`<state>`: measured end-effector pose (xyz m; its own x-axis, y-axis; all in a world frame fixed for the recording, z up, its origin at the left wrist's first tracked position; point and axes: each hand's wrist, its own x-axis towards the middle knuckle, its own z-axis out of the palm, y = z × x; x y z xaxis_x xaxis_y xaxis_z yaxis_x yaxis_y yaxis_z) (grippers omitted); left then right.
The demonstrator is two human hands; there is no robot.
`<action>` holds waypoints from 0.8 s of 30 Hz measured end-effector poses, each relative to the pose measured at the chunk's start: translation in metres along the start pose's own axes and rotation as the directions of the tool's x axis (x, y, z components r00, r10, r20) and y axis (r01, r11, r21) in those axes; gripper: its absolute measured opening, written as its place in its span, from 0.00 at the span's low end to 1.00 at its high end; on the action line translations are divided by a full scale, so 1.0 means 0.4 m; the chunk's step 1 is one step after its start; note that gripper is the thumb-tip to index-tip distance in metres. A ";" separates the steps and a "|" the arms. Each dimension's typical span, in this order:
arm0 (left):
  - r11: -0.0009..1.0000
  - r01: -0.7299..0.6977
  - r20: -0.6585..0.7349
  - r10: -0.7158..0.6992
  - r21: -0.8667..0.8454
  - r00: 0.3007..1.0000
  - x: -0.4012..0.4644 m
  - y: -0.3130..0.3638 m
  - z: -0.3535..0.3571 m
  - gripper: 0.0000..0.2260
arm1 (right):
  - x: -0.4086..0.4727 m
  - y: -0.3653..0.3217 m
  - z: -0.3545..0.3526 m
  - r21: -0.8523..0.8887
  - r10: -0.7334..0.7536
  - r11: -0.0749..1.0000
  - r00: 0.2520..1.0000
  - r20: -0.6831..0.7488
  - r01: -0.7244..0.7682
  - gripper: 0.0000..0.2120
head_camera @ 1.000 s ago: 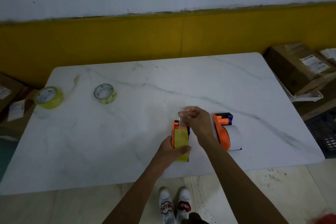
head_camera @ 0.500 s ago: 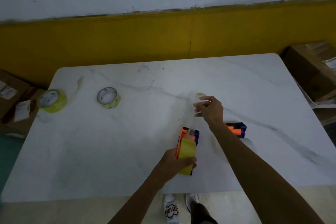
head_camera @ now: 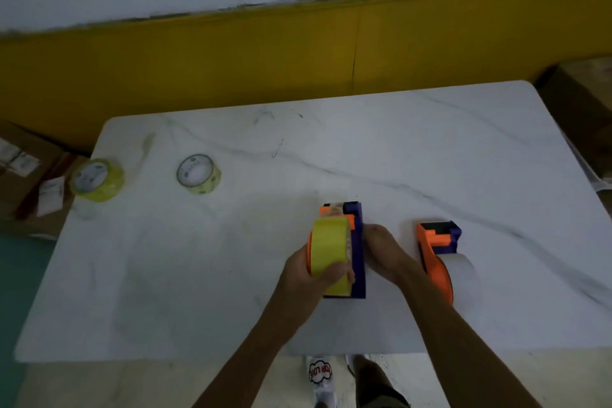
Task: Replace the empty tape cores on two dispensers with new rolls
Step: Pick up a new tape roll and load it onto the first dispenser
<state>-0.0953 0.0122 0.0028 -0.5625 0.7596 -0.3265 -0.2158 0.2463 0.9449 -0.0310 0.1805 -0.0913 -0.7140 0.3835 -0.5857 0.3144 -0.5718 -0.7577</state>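
Observation:
An orange and purple dispenser (head_camera: 357, 242) with a yellow tape roll (head_camera: 330, 245) on it stands near the table's front edge. My left hand (head_camera: 309, 275) grips it around the roll from the left. My right hand (head_camera: 384, 250) rests against the dispenser's purple right side, fingers curled. A second orange and purple dispenser (head_camera: 437, 242) with a pale roll (head_camera: 463, 278) stands just to the right, untouched. Two loose rolls lie at the far left: a full yellow-green roll (head_camera: 97, 179) at the table's corner and a thinner roll (head_camera: 198, 174) beside it.
The white marble table (head_camera: 331, 149) stands against a yellow and white wall. Cardboard boxes (head_camera: 23, 172) sit on the floor at the left, and another box (head_camera: 583, 109) at the right. My shoes (head_camera: 321, 374) show below the front edge.
My right hand has come back from beyond the dispenser, where it held a pulled strip of tape, and now rests on the dispenser's right side. My left hand kept its grip.

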 end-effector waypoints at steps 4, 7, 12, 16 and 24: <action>1.000 0.003 -0.034 -0.003 -0.013 0.999 0.013 -0.020 0.009 0.05 | -0.041 0.056 0.034 0.286 0.099 0.954 0.995 -0.033 -0.086 0.20; 0.999 0.041 -0.076 -0.041 -0.003 0.996 0.019 -0.063 0.013 0.05 | -0.071 0.113 0.049 0.067 0.029 0.998 0.991 -0.128 -0.021 0.14; 0.992 0.089 -0.082 -0.082 0.086 0.993 0.031 -0.120 0.003 0.07 | -0.116 0.130 0.069 -0.430 -0.146 0.903 0.947 -0.288 0.008 0.09; 0.989 0.104 -0.062 -0.098 0.105 0.993 0.041 -0.139 -0.001 0.09 | -0.172 0.097 0.059 -0.683 -0.291 0.729 0.921 -0.259 0.038 0.11; 0.884 0.172 -0.432 0.037 0.435 0.901 0.014 -0.110 -0.012 0.21 | -0.338 -0.033 -0.090 -0.739 -0.620 0.613 0.750 -0.229 0.281 0.08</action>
<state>-0.0927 0.0029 -0.0407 -0.8595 0.4338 -0.2705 0.0596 0.6106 0.7897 0.0841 0.1623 -0.0126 -0.5873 0.8086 -0.0353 0.4542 0.2932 -0.8413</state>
